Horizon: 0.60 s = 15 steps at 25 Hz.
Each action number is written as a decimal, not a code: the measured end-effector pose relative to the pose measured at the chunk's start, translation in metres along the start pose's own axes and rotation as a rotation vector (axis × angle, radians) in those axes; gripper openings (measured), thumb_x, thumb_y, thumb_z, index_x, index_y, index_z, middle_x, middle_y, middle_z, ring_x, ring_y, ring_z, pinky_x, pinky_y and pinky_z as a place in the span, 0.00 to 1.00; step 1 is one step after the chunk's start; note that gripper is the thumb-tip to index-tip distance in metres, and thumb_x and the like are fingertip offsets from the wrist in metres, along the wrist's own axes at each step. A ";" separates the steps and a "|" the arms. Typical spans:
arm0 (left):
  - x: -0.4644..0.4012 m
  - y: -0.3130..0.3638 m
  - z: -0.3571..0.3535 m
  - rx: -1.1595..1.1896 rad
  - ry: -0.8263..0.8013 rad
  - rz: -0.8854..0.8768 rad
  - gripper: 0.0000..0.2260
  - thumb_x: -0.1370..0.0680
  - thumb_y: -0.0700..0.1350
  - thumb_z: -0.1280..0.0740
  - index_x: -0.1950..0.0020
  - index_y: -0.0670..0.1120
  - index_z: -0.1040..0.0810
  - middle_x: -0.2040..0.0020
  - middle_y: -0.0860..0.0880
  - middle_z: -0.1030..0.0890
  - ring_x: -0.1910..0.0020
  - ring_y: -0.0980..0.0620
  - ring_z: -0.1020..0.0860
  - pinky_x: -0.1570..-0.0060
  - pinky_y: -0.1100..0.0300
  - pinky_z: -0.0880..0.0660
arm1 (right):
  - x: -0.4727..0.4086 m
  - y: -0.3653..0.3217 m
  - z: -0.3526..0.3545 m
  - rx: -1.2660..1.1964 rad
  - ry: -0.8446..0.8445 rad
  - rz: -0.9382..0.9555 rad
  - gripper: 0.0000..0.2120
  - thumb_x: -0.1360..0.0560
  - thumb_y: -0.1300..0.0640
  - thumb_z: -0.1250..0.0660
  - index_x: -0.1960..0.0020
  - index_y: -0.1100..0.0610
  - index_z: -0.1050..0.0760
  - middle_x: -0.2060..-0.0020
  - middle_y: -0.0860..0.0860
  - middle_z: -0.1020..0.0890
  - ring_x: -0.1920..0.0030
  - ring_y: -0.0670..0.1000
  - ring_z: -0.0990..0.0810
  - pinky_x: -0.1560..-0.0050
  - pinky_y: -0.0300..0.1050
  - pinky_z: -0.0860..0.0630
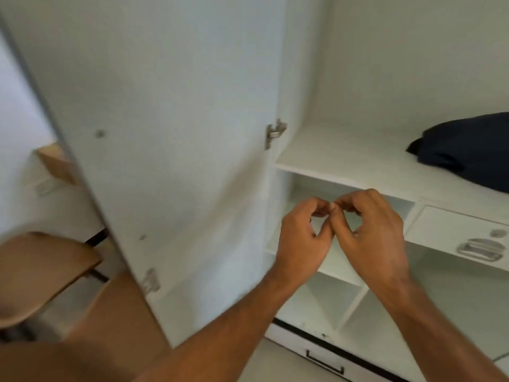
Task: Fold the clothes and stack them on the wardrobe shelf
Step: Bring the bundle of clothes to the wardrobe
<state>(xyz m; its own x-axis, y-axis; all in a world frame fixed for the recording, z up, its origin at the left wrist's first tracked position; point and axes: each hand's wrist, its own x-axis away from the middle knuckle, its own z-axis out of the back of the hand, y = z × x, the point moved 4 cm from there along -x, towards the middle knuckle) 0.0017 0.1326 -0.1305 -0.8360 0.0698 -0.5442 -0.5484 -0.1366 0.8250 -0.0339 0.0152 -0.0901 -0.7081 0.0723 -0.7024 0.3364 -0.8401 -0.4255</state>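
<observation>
A folded dark navy garment lies on the white wardrobe shelf at the right. My left hand and my right hand hover together in front of the compartment below that shelf. Their fingers are curled and the fingertips touch each other. Neither hand holds any cloth that I can see.
The white wardrobe door stands open at the left, with hinges on its edge. A small drawer with a metal handle sits under the shelf at the right. A wooden chair stands at the lower left. A bottom drawer shows below.
</observation>
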 end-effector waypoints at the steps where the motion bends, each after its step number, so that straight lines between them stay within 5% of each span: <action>1: 0.022 0.001 0.023 -0.026 -0.003 0.016 0.06 0.22 0.42 0.31 0.46 0.45 0.21 0.51 0.53 0.17 0.50 0.58 0.20 0.48 0.69 0.25 | 0.015 -0.020 -0.007 -0.030 -0.027 0.024 0.02 0.23 0.59 0.30 0.52 0.56 0.20 0.56 0.49 0.20 0.53 0.49 0.22 0.54 0.45 0.24; 9: 0.206 0.002 0.188 -0.324 -0.040 0.157 0.07 0.22 0.46 0.32 0.44 0.50 0.21 0.49 0.58 0.18 0.48 0.60 0.20 0.47 0.64 0.24 | 0.149 -0.147 -0.055 -0.251 -0.212 0.228 0.04 0.23 0.58 0.29 0.54 0.57 0.20 0.58 0.50 0.19 0.56 0.51 0.22 0.55 0.44 0.25; 15: 0.290 -0.027 0.321 -0.295 0.227 0.472 0.06 0.22 0.42 0.31 0.46 0.51 0.21 0.50 0.57 0.18 0.50 0.58 0.19 0.50 0.58 0.20 | 0.223 -0.233 -0.102 -0.334 -0.521 0.259 0.04 0.23 0.55 0.30 0.54 0.55 0.20 0.56 0.48 0.20 0.55 0.49 0.23 0.59 0.45 0.21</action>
<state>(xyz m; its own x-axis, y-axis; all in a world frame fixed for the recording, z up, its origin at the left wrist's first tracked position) -0.2312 0.4739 -0.2617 -0.9458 -0.2737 -0.1746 -0.0633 -0.3721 0.9260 -0.2071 0.2817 -0.2055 -0.7573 -0.4488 -0.4745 0.6509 -0.5777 -0.4925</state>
